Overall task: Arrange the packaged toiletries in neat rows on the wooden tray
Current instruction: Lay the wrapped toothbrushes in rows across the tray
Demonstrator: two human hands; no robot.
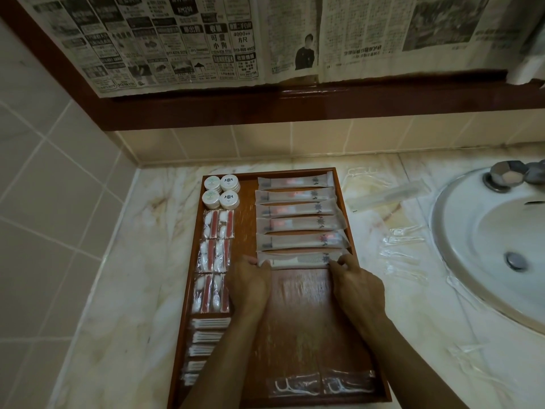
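Note:
A wooden tray [298, 326] lies on the marble counter. Its right side holds a column of several long toothbrush packets [296, 203]. Just below them lies a comb packet [298, 260]. My left hand [250, 286] pinches its left end and my right hand [356, 287] pinches its right end. The left column holds round soap boxes [221, 191], red-and-white cotton packets [213, 258] and cotton-bud packets [206, 340]. Two floss-pick packets [321, 385] lie at the tray's near edge.
To the right of the tray, on the counter, lie another comb packet [386, 197] and several clear floss packets [404, 240]. A white sink [495, 246] with a metal tap [507, 175] fills the right. Tiled walls and a newspaper-covered frame stand behind.

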